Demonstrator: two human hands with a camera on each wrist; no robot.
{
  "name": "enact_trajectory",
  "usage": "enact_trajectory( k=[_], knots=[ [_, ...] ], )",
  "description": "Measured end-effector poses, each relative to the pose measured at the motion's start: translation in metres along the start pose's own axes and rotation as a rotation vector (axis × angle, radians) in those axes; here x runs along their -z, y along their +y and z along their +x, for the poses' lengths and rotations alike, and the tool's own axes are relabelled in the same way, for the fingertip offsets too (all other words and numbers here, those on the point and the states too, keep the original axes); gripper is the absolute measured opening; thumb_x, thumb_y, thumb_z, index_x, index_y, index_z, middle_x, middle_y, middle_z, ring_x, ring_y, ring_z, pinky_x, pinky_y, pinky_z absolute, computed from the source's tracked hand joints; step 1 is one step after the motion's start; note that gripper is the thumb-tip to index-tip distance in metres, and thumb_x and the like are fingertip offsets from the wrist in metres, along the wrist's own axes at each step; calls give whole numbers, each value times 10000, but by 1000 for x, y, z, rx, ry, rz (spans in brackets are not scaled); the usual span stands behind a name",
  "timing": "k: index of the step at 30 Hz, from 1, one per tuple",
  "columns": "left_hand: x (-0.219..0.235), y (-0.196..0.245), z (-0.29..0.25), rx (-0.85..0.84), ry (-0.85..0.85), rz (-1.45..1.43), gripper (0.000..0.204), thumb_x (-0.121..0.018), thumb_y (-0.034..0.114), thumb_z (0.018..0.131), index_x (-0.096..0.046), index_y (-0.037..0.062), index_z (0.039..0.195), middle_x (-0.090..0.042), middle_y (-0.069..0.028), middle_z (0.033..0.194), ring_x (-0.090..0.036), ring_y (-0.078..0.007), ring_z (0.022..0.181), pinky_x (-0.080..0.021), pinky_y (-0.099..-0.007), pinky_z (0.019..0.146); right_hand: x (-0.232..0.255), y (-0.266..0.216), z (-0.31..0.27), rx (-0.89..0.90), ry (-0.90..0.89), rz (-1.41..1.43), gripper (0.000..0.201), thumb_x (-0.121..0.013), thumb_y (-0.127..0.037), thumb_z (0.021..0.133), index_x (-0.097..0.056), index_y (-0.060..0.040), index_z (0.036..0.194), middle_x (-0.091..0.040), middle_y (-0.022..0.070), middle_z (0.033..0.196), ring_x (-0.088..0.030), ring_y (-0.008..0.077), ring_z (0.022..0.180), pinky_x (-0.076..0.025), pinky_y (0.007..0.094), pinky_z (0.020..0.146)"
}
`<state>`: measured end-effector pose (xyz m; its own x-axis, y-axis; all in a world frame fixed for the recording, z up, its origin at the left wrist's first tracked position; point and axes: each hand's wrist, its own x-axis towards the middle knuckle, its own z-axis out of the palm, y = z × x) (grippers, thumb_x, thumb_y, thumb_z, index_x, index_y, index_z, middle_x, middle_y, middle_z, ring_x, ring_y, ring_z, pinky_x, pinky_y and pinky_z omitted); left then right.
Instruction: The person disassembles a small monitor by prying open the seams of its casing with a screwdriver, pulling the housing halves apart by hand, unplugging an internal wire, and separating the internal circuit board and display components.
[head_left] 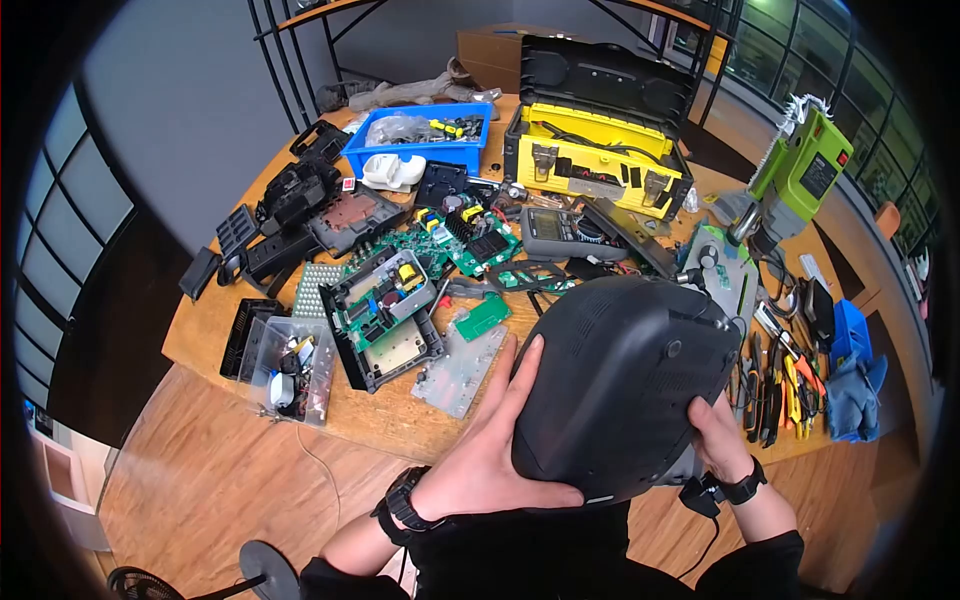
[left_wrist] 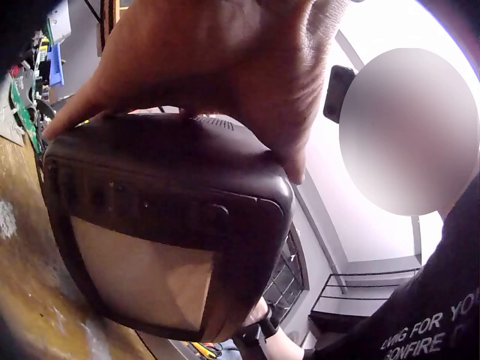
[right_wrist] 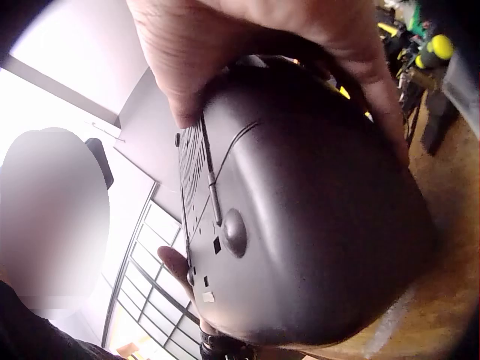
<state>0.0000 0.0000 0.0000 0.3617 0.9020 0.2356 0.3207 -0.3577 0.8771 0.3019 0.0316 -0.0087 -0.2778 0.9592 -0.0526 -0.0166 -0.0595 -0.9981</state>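
A bulky black plastic-cased device (head_left: pixel 620 390) with rounded corners is held up in front of the person, over the table's near edge. My left hand (head_left: pixel 475 465) grips its left side, thumb along the near edge and fingers spread on the far side. On the right side, my right hand (head_left: pixel 718 440) grips the casing, thumb on the face toward the head camera. A rectangular glossy panel (left_wrist: pixel 142 270) shows on one face in the left wrist view. Vent slots (right_wrist: pixel 196 161) and a round foot (right_wrist: pixel 235 232) appear in the right wrist view.
Green circuit boards (head_left: pixel 480 245), an opened casing (head_left: pixel 385 320) and a clear bin (head_left: pixel 318 375) lie left of the device. Behind stand a blue tray (head_left: pixel 430 155) and a yellow-black toolbox (head_left: pixel 590 150). Hand tools (head_left: pixel 775 390) and a green upright power tool (head_left: pixel 812 175) are at right.
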Motion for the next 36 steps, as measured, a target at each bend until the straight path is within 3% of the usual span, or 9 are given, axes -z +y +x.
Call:
enact_trajectory(
  k=[6, 14, 17, 24, 28, 30, 33, 35, 36],
  knots=[
    [2, 1, 1, -39, 34, -61, 1325, -909, 318, 601, -46, 39, 1567, -160, -334, 1535, -196, -454, 1453, -223, -483, 1171, -8, -11, -2, -36, -34, 0, 844, -777, -510, 802, -448, 13, 1377, -567, 100, 1293, -531, 196, 1193, -416, 345, 1017],
    [11, 0, -11, -93, 105, 27, 1298, -910, 328, 532, -164, 11, 1546, -216, -312, 1518, -257, -455, 1429, -259, -472, 1161, -15, -4, -6, 8, -96, 51, 856, -857, -362, 755, -426, 9, 1396, -565, 101, 1304, -543, 197, 1191, -440, 361, 1015],
    [12, 5, -19, -127, 147, 103, 1260, -910, 345, 531, -218, -4, 1525, -235, -320, 1506, -286, -488, 1401, -277, -516, 1136, -14, -2, -8, -21, -104, 60, 857, -910, -143, 677, -441, -14, 1382, -579, 67, 1266, -565, 162, 1147, -472, 338, 979],
    [5, -4, -33, -276, 235, 255, 1196, -916, 394, 522, -318, -12, 1475, -268, -388, 1450, -358, -563, 1312, -303, -625, 1068, -15, 4, -13, 145, -80, -217, 874, -906, -26, 621, -450, -21, 1367, -593, 45, 1247, -550, 122, 1135, -463, 318, 983],
    [-1, -10, -45, -284, 263, 268, 1184, -916, 407, 523, -325, -6, 1462, -264, -398, 1445, -349, -589, 1301, -308, -650, 1049, -19, -10, -16, 113, -111, -215, 1014, -910, -22, 620, -333, -42, 1454, -513, 53, 1350, -493, 135, 1231, -407, 329, 1057],
    [-1, -11, -49, -241, 198, 331, 1491, -974, 483, 401, -126, 88, 1562, -132, -376, 1513, -244, -518, 1411, -258, -582, 1127, -14, -3, -23, 90, -125, -251, 1069, -907, -21, 625, -279, -55, 1489, -488, 56, 1373, -478, 143, 1267, -383, 327, 1082],
    [2, -8, -45, -227, 171, 350, 1483, -972, 487, 412, -124, 87, 1561, -131, -382, 1509, -258, -524, 1402, -272, -588, 1117, -14, -7, -28, 88, -101, -317, 1171, -903, -10, 621, -173, -75, 1534, -414, 76, 1433, -443, 171, 1318, -358, 345, 1105],
    [4, -5, -40, -221, 161, 357, 1469, -971, 481, 413, -143, 81, 1558, -144, -388, 1504, -270, -529, 1394, -278, -595, 1110, -18, -20, -30, 108, -119, -117, 1280, -914, -19, 599, -67, -94, 1556, -279, 93, 1514, -359, 211, 1392, -309, 383, 1141],
    [5, -3, -35, -262, 175, 341, 1303, -936, 450, 473, -251, 39, 1503, -212, -397, 1463, -321, -554, 1338, -303, -620, 1069, -15, -23, -34, 93, -139, -91, 1365, -940, -68, 566, -7, -100, 1562, -135, 112, 1582, -247, 237, 1452, -248, 412, 1169]
  ],
)
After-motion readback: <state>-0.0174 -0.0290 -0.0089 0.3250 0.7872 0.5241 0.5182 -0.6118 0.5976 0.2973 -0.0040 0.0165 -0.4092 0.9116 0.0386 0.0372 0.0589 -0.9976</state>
